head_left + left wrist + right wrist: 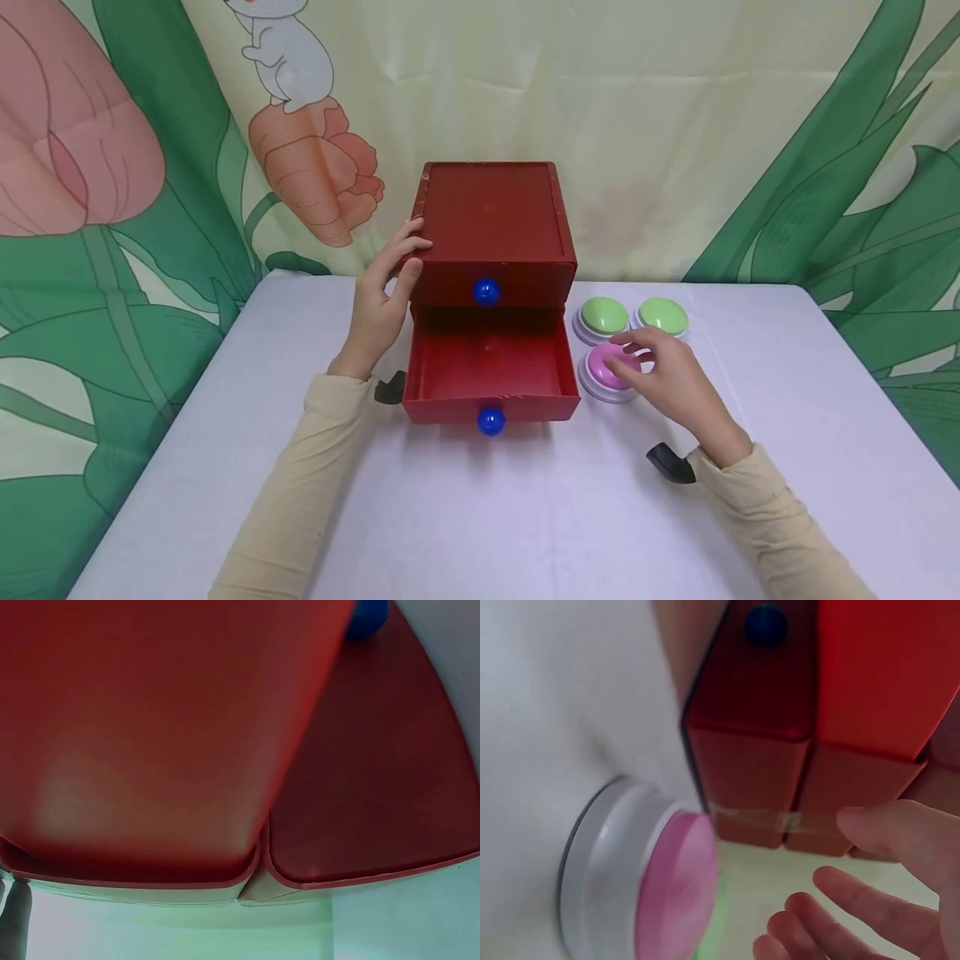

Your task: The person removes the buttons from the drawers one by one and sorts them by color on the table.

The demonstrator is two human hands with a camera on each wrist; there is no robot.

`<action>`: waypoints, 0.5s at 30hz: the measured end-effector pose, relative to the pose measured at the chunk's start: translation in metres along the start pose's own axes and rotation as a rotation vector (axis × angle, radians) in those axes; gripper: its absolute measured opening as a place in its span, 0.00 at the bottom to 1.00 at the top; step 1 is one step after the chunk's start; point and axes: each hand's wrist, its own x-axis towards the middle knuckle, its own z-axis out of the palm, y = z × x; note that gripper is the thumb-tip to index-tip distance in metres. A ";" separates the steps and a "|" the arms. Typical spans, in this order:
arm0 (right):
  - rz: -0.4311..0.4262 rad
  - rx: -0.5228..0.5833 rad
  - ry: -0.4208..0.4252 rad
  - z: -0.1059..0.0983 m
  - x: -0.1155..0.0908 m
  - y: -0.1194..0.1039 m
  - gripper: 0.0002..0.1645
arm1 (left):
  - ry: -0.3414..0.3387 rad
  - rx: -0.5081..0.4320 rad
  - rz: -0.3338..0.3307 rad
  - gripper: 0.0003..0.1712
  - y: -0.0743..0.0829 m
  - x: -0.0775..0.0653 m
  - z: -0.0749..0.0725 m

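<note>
A red drawer cabinet [487, 212] stands at the back of the table. Its top drawer, with a blue knob [486, 292], is closed, and the drawer [442, 410] below is pulled out. My left hand [382, 300] rests against the cabinet's left side, fingertips at the upper edge. Over the pink push button [600, 383], right of the cabinet, hovers my right hand [671, 379], fingers loosely bent and holding nothing. In the right wrist view its fingers and thumb stand apart from the pink button [679, 885]. A lower closed drawer [754, 682] shows there under the pulled-out one.
Two green push buttons [604, 316] on white bases stand behind the pink one. A white cloth covers the table [480, 517]. Behind it hangs a printed curtain [637, 125] with leaves, a carrot and a rabbit.
</note>
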 end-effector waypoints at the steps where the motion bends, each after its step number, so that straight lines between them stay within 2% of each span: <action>1: -0.007 0.007 0.010 0.000 -0.001 -0.002 0.19 | 0.000 -0.001 0.003 0.17 0.000 0.000 0.000; 7: -0.047 0.014 0.034 -0.003 -0.006 -0.016 0.17 | 0.002 -0.003 0.007 0.17 0.001 0.001 0.000; 15: -0.040 0.037 -0.015 -0.009 -0.014 -0.036 0.17 | 0.003 -0.002 0.008 0.17 0.001 0.001 0.000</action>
